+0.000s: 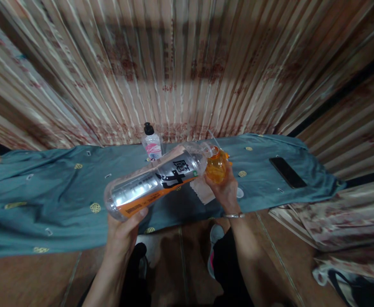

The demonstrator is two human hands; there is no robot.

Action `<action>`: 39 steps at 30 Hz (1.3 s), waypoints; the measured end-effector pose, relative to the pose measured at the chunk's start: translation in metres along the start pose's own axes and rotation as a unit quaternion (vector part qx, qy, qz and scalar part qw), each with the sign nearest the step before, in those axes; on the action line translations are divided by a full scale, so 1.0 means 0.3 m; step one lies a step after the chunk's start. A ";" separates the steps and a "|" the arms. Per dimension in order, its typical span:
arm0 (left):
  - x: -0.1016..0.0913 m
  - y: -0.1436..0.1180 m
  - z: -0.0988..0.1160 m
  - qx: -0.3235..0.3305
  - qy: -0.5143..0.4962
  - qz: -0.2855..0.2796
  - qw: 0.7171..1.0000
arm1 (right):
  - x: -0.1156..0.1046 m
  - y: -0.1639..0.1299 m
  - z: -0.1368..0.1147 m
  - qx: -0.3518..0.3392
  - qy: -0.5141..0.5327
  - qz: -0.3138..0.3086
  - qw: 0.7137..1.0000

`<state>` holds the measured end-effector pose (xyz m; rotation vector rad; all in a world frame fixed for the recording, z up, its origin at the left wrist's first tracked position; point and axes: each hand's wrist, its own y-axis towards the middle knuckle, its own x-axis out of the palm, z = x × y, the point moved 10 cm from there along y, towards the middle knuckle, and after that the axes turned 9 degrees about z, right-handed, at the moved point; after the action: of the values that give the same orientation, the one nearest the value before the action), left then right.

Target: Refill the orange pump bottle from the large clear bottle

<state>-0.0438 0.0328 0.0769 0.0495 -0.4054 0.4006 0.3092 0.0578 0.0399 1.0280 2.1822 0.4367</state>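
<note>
**A room in a home, with drapes and a cloth-covered ledge**

We are looking at what seems a lived-in domestic room. Long pleated beige curtains with faded red print [180, 68] hang across the whole back. Before them runs a low surface covered by a rumpled teal cloth dotted with small gold emblems [46, 196]. On it stand a small clear pump bottle with a black cap and pink label [151, 145] and a flat black phone [287, 172]. Below we see a brown wooden floor [24, 279].
</note>
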 end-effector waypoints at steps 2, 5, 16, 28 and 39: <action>-0.008 0.005 -0.003 0.000 -0.001 0.007 1.000 | 0.002 -0.001 0.003 0.006 0.001 0.000 1.000; -0.012 0.009 -0.004 -0.003 0.003 0.007 1.000 | 0.003 -0.003 0.000 0.003 0.003 0.006 1.000; -0.022 0.005 -0.010 -0.005 0.008 0.009 1.000 | 0.007 -0.006 0.004 0.007 0.015 -0.014 1.000; -0.025 -0.011 0.006 0.001 0.055 0.016 0.998 | 0.002 -0.011 0.036 0.007 0.040 -0.023 0.999; -0.032 -0.019 0.004 -0.011 0.055 0.011 0.998 | 0.008 -0.004 0.029 0.050 0.081 -0.045 0.994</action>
<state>-0.0501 0.0237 0.0743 0.0015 -0.3015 0.4190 0.3137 0.0591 0.0320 0.9719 2.4071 0.3843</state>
